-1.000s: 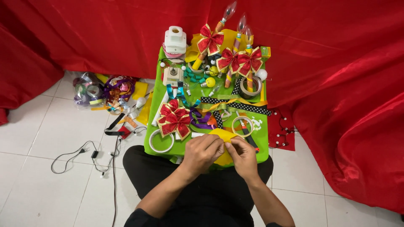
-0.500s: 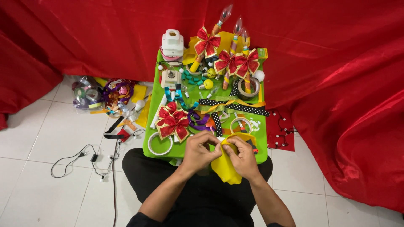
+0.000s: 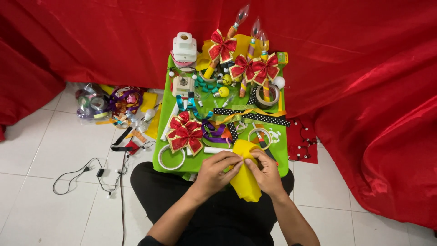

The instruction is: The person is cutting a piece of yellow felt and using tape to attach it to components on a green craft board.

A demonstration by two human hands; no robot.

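Note:
My left hand [image 3: 217, 172] and my right hand [image 3: 267, 173] both pinch a yellow piece of cloth [image 3: 245, 183] at the near edge of a small green table [image 3: 279, 157]. The cloth hangs down over my lap between the two hands. Just left of my left hand lie a red and gold ribbon bow [image 3: 185, 133] and a white tape ring [image 3: 171, 157]. A second tape ring [image 3: 259, 135] lies just beyond my right hand.
The table holds more red bows [image 3: 252, 67] on candle-shaped bulbs, a black dotted ribbon [image 3: 255, 117], a white device [image 3: 184, 47] and a tape roll [image 3: 267, 94]. Ribbon scraps [image 3: 120, 104] and a cable [image 3: 84, 173] lie on the white tiled floor at left. Red cloth [image 3: 378, 100] surrounds everything.
My hands have drawn the yellow cloth off the table edge toward me; it now hangs lower between them. The view has shifted slightly.

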